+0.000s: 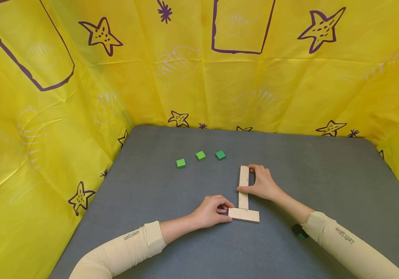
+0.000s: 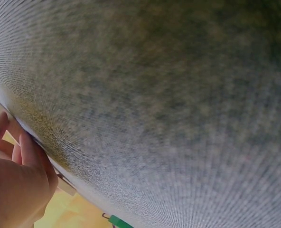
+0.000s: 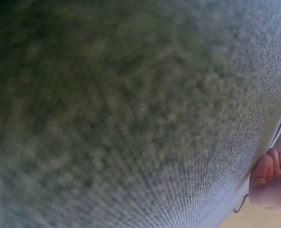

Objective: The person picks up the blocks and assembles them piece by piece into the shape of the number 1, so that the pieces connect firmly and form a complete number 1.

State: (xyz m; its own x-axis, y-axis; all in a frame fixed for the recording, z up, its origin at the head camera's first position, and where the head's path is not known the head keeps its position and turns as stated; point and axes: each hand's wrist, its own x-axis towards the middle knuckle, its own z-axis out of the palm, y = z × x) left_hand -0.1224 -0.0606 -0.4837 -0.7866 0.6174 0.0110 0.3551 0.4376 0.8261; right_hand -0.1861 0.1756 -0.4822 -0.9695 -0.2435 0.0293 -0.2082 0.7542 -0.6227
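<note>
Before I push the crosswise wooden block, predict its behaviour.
The crosswise wooden block looks straight-edged and solid, so probably stiff. Lying flat, it would likely slide rather than roll. The left hand pinches one end, so pushing the other may swivel it.

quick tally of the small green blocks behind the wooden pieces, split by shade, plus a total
Light green blocks: 2
Darker green block: 1
Total: 3
</note>
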